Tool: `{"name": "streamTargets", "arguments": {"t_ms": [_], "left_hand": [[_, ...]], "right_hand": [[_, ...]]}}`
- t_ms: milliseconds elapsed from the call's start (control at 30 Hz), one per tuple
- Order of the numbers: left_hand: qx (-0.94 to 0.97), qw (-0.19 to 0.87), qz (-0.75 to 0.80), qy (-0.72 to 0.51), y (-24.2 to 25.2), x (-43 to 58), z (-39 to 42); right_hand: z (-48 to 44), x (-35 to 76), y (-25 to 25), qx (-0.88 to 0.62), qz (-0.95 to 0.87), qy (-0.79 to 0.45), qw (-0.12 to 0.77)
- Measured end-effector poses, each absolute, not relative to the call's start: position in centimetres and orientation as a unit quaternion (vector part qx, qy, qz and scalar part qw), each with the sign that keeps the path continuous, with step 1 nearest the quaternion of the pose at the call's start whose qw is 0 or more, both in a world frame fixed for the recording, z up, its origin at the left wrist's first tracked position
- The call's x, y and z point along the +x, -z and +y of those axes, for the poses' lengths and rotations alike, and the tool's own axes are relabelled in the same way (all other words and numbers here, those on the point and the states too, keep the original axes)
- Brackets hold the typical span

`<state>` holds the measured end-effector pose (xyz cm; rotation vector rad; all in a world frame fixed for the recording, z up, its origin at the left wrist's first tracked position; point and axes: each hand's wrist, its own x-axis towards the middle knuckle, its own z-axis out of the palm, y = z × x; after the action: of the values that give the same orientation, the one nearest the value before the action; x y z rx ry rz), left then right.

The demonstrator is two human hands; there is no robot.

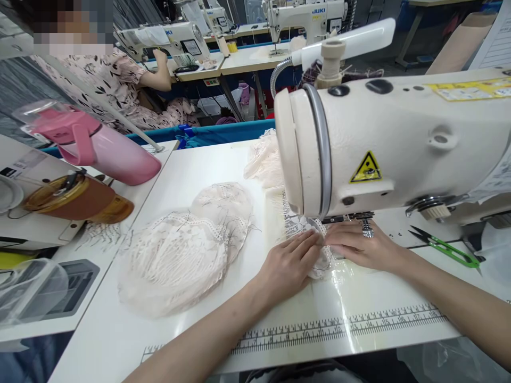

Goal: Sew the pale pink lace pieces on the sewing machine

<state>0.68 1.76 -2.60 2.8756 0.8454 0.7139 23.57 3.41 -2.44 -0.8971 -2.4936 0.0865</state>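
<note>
A piece of pale lace fabric (319, 266) lies beneath the needle area of the white sewing machine (383, 138). My left hand (290, 261) presses on it from the left, fingers together and tips at the lace. From the other side my right hand (365, 246), with a ring on one finger, has its fingertips at the fabric edge, close under the machine head. Its thumb is partly hidden. Behind my left hand the lace continues toward a gathered heap of pale fabric (263, 157). The needle cannot be made out.
Lace pieces (175, 260) with loose dark threads lie on the table at left. Green-handled thread snips (449, 249) rest at right. A pink bottle (107, 149) and brown cup (80, 197) stand left. A person in a patterned garment (107, 80) sits beyond. A printed ruler (303, 335) runs along the front.
</note>
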Motion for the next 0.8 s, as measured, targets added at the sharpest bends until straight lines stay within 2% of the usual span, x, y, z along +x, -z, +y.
{"name": "streamTargets", "arguments": {"t_ms": [133,233,800], "left_hand": [[0.929,0.052,0.292,-0.222,2.4,0.1,1.8],[0.917,0.073,0.329,-0.215,2.2,-0.4,1.9],[0.896,0.034,0.389,-0.213,2.3,-0.2,2.2]], "right_hand": [[3.3,22.4,2.3,-0.247,-0.919,-0.077,0.296],[3.0,21.4,2.0,-0.224,-0.92,-0.057,0.316],[2.7,20.7,2.6,-0.28,-0.915,-0.008,0.291]]}}
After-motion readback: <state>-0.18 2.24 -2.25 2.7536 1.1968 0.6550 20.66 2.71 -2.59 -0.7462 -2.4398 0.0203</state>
